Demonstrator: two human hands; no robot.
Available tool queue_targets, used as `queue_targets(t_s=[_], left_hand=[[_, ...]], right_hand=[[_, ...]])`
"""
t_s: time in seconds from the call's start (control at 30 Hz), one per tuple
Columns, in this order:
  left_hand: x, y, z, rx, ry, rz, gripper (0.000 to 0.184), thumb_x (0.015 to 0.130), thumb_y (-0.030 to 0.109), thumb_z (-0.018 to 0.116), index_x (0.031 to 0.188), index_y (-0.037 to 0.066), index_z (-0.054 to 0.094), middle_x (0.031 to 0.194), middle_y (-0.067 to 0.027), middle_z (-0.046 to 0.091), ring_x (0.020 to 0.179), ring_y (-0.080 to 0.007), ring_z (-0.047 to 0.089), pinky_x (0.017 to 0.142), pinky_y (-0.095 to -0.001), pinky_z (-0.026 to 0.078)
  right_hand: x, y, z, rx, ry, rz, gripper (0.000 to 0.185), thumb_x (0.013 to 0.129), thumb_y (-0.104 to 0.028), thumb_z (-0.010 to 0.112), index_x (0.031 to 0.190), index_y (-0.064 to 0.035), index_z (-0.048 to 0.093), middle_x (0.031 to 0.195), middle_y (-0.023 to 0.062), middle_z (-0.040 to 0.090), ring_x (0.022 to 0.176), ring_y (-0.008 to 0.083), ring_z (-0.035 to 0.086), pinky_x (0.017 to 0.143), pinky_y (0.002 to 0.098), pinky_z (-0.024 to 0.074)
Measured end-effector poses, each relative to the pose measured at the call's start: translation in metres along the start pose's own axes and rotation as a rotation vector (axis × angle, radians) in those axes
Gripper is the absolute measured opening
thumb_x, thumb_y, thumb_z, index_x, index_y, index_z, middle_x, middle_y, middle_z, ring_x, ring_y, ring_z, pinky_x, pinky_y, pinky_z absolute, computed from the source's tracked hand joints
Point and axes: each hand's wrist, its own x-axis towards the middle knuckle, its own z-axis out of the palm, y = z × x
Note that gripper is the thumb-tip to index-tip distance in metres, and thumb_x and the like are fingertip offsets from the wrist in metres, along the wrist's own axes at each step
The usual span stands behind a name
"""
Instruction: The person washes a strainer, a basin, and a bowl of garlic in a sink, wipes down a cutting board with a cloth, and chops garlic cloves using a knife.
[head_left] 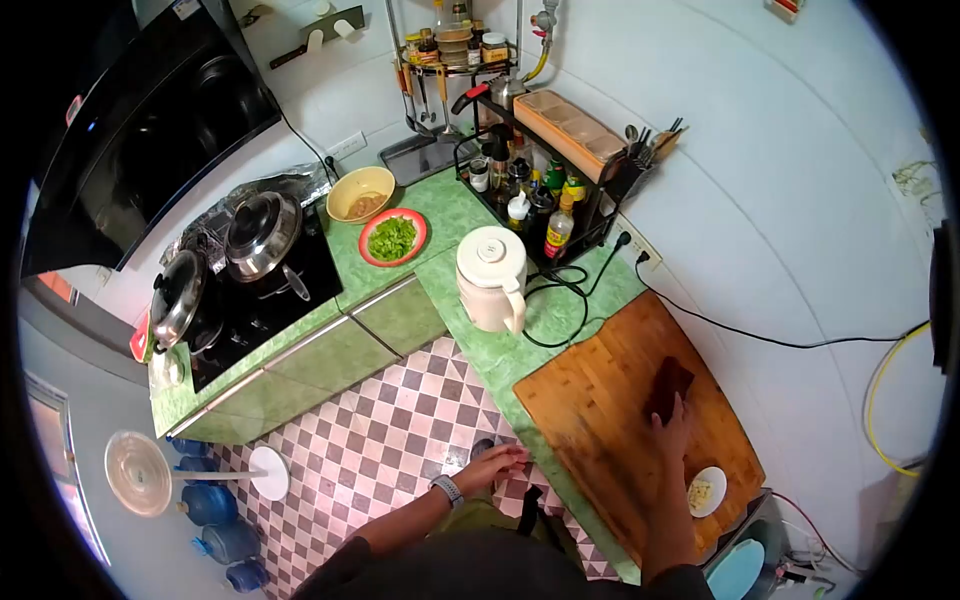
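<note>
My right hand [672, 432] is over the wooden cutting board [590, 400], its fingers on a dark reddish-brown piece [668, 388]. What kind of thing that piece is, I cannot make out; it may be a folded cloth. Close to my right wrist, a small white bowl [718, 488] with pale chopped bits stands on the board. My left hand [498, 464], below a wristwatch [447, 488], hangs in front of the counter edge. It holds nothing, and its fingers are loosely stretched out.
A cream electric kettle [490, 275] stands beyond the board, with black cables near it. Farther left are a plate of chopped greens [393, 238], a yellow bowl [360, 194] and a stove with pots [262, 235]. A condiment rack [545, 170] lines the wall; a sink [765, 530] is at lower right.
</note>
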Motion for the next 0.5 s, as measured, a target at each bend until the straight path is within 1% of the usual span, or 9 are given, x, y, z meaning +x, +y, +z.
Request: queue_targets(t_s=[0.1,0.17,0.2,0.27,0.3,0.37,0.4,0.43,0.5], left_hand=[[0.009,0.020,-0.022,0.059,0.005,0.004,0.042,0.103,0.030,0.052,0.141,0.011,0.051,0.136,-0.0050,0.057,0.124,-0.0169,0.056,0.101,-0.0341,0.045],[0.018,0.037,-0.027,0.060,0.000,0.011,0.042,0.102,0.029,0.052,0.141,0.011,0.051,0.135,-0.0054,0.058,0.124,-0.0171,0.056,0.102,-0.0340,0.045],[0.023,0.043,-0.027,0.038,0.004,0.013,0.042,0.102,0.029,0.051,0.140,0.011,0.051,0.134,-0.0048,0.058,0.127,-0.0170,0.055,0.103,-0.0353,0.044],[0.030,0.065,-0.017,0.040,-0.017,0.008,0.043,0.103,0.030,0.049,0.141,0.012,0.051,0.136,-0.0047,0.057,0.129,-0.0170,0.053,0.105,-0.0360,0.043],[0.036,0.076,-0.011,0.028,-0.012,0.023,0.043,0.103,0.030,0.048,0.142,0.012,0.050,0.137,-0.0046,0.057,0.131,-0.0170,0.052,0.106,-0.0367,0.042],[0.056,0.087,0.007,0.019,-0.004,0.039,0.045,0.103,0.033,0.046,0.144,0.013,0.048,0.142,-0.0045,0.054,0.134,-0.0170,0.049,0.109,-0.0380,0.040],[0.064,0.091,0.018,-0.053,-0.014,0.055,0.047,0.104,0.035,0.045,0.145,0.012,0.047,0.145,-0.0050,0.053,0.134,-0.0175,0.049,0.110,-0.0386,0.039],[0.070,0.094,0.028,-0.126,-0.019,0.073,0.049,0.104,0.037,0.045,0.145,0.012,0.046,0.147,-0.0055,0.051,0.135,-0.0180,0.049,0.111,-0.0392,0.038],[0.083,0.102,0.056,-0.263,-0.008,0.081,0.049,0.104,0.039,0.046,0.144,0.011,0.047,0.145,-0.0058,0.053,0.132,-0.0191,0.051,0.110,-0.0392,0.040]], right_hand=[[0.018,-0.002,0.054,-0.182,0.010,0.139,0.065,0.083,-0.009,0.075,0.141,-0.0064,0.045,0.126,0.0226,0.050,0.114,0.0409,0.051,0.097,0.0475,0.0450],[0.039,-0.008,0.056,-0.143,-0.143,0.502,0.064,0.086,-0.012,0.072,0.142,-0.0078,0.043,0.123,0.0194,0.052,0.111,0.0354,0.053,0.096,0.0463,0.0447],[0.045,-0.009,0.054,-0.155,-0.137,0.524,0.064,0.086,-0.012,0.072,0.142,-0.0078,0.043,0.123,0.0194,0.052,0.111,0.0354,0.053,0.096,0.0463,0.0447],[0.048,-0.015,0.050,0.414,-0.140,0.782,0.050,0.086,-0.017,0.069,0.132,-0.0087,0.052,0.127,0.0183,0.053,0.113,0.0344,0.056,0.086,0.0491,0.0498],[0.044,-0.019,0.043,0.412,-0.128,0.794,0.050,0.086,-0.017,0.069,0.132,-0.0087,0.052,0.127,0.0183,0.053,0.113,0.0344,0.056,0.086,0.0491,0.0498],[0.040,-0.033,0.029,0.972,-0.133,0.980,0.043,0.088,-0.019,0.066,0.128,-0.0071,0.053,0.117,0.0118,0.056,0.103,0.0285,0.059,0.082,0.0424,0.0507],[0.034,-0.048,0.021,1.145,-0.117,0.955,0.039,0.091,-0.018,0.064,0.127,-0.0071,0.054,0.112,0.0078,0.056,0.096,0.0246,0.058,0.080,0.0351,0.0503],[0.024,-0.065,0.014,1.146,-0.144,0.947,0.039,0.091,-0.018,0.064,0.127,-0.0071,0.054,0.112,0.0078,0.056,0.096,0.0246,0.058,0.080,0.0351,0.0503],[0.001,-0.097,-0.003,0.967,-0.181,0.456,0.038,0.092,-0.017,0.065,0.127,-0.0083,0.055,0.112,0.0058,0.056,0.094,0.0214,0.057,0.079,0.0313,0.0491]])
